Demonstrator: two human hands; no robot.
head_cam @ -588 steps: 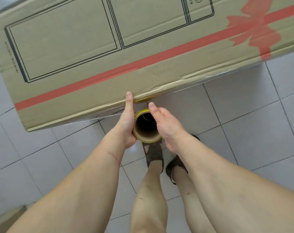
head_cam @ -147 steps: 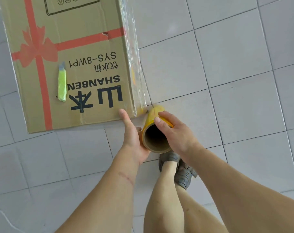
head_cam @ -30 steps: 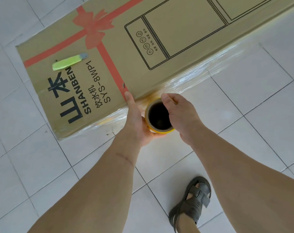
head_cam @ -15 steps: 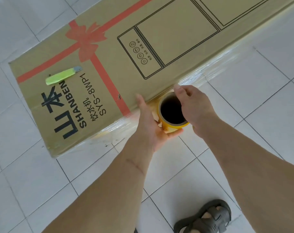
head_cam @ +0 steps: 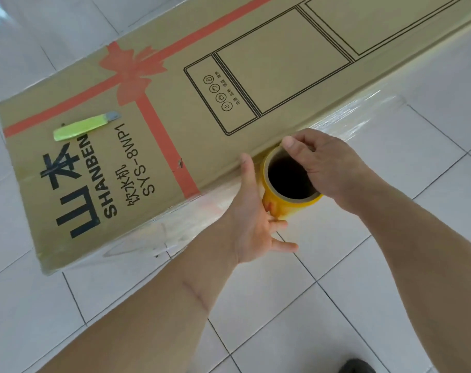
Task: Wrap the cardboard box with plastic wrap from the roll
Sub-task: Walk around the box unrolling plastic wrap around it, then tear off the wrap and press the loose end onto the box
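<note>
Head view: a long cardboard box (head_cam: 256,84) lies on a white tiled floor (head_cam: 390,265), its printed top face up, with a red ribbon print and black lettering. A yellow-green knife (head_cam: 81,127) lies on the top face near the box's left end. The roll (head_cam: 288,195), yellow with a brown core, stands upright against the box's near side, open end toward the camera. Right hand (head_cam: 328,162): fingers hooked over the rim and into the core, thumb on the rim's far edge, clamped on the roll. Left hand (head_cam: 253,219): palm flat against the roll's left side, fingers spread and not closed, thumb up beside the box edge. Wrap (head_cam: 363,114) covers the near side of the box, glossy and wrinkled, on both sides of the roll. A dark shoe (head_cam: 357,366) shows at the bottom edge.
</note>
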